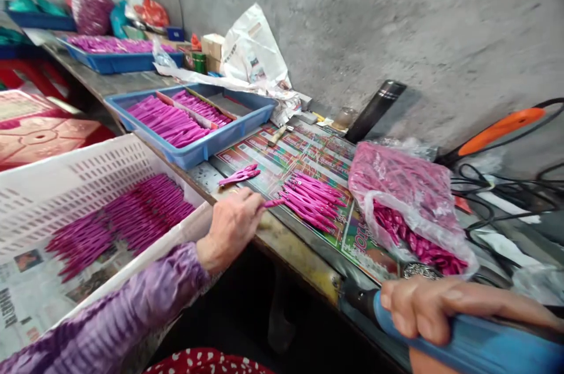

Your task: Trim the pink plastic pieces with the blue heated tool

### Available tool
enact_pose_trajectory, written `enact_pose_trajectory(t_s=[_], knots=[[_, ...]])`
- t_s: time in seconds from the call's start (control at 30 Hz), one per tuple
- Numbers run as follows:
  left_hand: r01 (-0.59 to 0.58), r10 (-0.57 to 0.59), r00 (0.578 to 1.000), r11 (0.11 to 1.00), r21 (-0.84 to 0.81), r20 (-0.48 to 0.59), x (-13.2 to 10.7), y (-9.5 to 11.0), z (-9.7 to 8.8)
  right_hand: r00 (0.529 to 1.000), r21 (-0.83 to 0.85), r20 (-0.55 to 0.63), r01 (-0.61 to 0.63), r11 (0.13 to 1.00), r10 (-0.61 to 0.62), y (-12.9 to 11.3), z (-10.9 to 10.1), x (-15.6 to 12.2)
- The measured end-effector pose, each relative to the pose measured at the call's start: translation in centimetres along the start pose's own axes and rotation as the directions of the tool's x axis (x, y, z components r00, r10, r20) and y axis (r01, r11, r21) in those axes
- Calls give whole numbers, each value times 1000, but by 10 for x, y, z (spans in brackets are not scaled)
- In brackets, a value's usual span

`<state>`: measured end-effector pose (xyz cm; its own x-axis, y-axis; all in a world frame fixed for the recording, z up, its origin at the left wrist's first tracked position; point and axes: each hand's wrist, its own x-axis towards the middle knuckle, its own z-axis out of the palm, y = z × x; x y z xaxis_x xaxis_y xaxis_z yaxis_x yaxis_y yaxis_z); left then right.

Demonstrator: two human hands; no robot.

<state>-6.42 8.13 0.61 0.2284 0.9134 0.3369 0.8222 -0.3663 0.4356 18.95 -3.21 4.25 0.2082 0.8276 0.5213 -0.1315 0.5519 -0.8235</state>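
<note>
My left hand [233,226] is closed around a slim magenta plastic piece [274,203] at the table's front edge; its exact kind cannot be made out. Just right of it lies a row of similar magenta pieces [311,201] on a printed mat [259,154]. A few more magenta pieces [240,175] rest behind the hand. My right hand [440,303] grips a blue electric screwdriver [480,342], its black nose pointing left over the table edge. Close behind the tool is a heap of small metal parts [420,270], probably screws.
A white crate [110,157] with stacked magenta pieces stands at left. Behind it is a blue tray [185,154] of more pieces. An open plastic bag [400,186] of magenta parts, black cables [489,204], an orange-handled tool [502,130] and a black cylinder [376,110] occupy the right side.
</note>
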Motion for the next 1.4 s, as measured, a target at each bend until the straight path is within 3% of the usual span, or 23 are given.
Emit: enact_pose_trajectory(t_s=[0.13,0.33,0.5,0.63,0.8,0.97,1.4], knots=[[-22,28,999,957,290,-16,31,-27,-1,999,-119,-11,47,992,-49,-1,1,2],[-72,90,995,928,366,-32,53,-38,2,999,-142,-31,21,990,-26,-4,-1,5],[-188,198,980,938,292,-4,54,-12,18,994,-127,-108,22,992,-36,-10,17,10],[-404,401,914,897,178,57,47,24,39,988,-148,-141,35,988,-57,-10,21,13],[-549,541,836,821,157,90,49,51,54,994,-148,-93,48,988,-62,-4,5,9],[-640,625,768,750,163,139,57,59,55,994,-120,-113,3,993,-16,-8,3,4],[-668,631,733,739,90,254,62,56,55,984,-177,-177,-38,983,6,-14,10,10]])
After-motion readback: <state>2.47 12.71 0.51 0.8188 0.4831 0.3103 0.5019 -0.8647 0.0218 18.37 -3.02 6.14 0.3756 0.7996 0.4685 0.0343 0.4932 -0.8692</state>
